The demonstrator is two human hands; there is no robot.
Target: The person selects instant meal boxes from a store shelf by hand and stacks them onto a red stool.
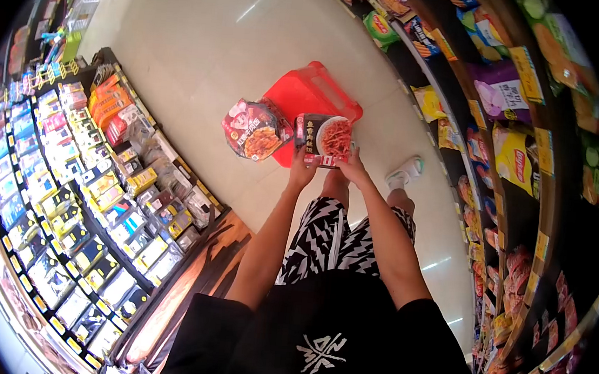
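My left hand (302, 170) and my right hand (352, 169) grip the near corners of a boxed instant meal (325, 138). Its dark front bears Chinese lettering and a picture of a bowl of reddish shredded food. Beyond the box stands a red plastic stool (309, 89), partly covered by it. At the stool's left side is a second, many-sided instant meal package (255, 129), red and black with a food picture. Whether that package rests on the stool I cannot tell. The fingers under the box are hidden.
Shelves of bagged snacks (516, 162) run along the right. On the left stands a brightly lit rack of small packaged goods (78, 226), with orange packages (109, 105) at its far end. My shoe (405, 171) is on the pale tiled floor (204, 53).
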